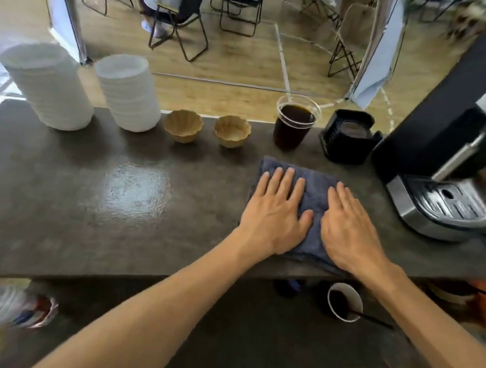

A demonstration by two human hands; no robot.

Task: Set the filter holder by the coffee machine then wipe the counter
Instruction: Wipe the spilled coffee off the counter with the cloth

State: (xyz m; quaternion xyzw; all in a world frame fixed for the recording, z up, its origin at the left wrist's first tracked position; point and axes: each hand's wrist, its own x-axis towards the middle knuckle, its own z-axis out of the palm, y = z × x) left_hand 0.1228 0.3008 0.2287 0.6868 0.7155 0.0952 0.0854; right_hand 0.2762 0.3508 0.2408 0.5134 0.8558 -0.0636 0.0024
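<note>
A folded blue-grey cloth (314, 188) lies on the dark counter (115, 188), right of centre. My left hand (274, 214) and my right hand (348, 228) both press flat on it, fingers straight and spread, side by side. The black filter holder (350, 136) stands at the counter's far edge, just left of the coffee machine (445, 163). The machine's drip tray (446, 202) sits close to the right of my right hand.
A clear cup of dark coffee (294, 123) stands behind the cloth. Two tan fluted bowls (183, 125) (231, 130) and two stacks of white filters (46, 85) (127, 90) line the far edge. A paper cup (343, 300) sits on a lower shelf.
</note>
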